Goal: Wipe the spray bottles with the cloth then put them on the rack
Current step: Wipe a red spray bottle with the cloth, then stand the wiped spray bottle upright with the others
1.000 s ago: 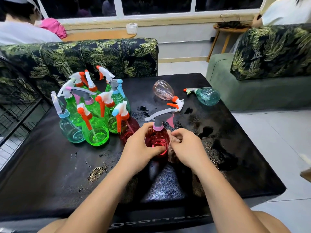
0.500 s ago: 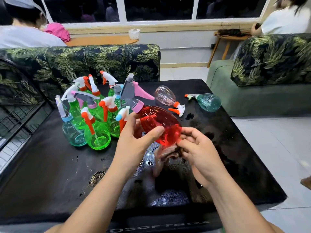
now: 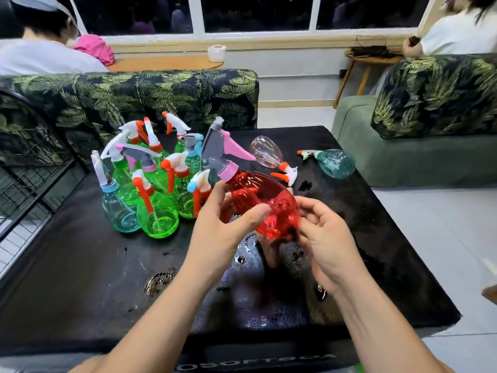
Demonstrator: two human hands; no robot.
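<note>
While held tilted just right of the upright cluster (image 3: 158,208), nozzle leaning toward it, the red bottle (image 3: 266,203) has its base turned out, evidently for wiping. Left hand (image 3: 217,232) curls round the shoulder, thumb across the belly, steadying it. Right hand (image 3: 325,243) pinches the cloth (image 3: 270,254), dim and largely hidden, under the base. Wire rack (image 3: 29,168) stands left of the cluster; racking judged pending.

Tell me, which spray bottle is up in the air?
The red bottle with the grey-and-pink sprayer: the left hand and right hand hold it tilted above the black table. All the others stand or lie on it.
</note>
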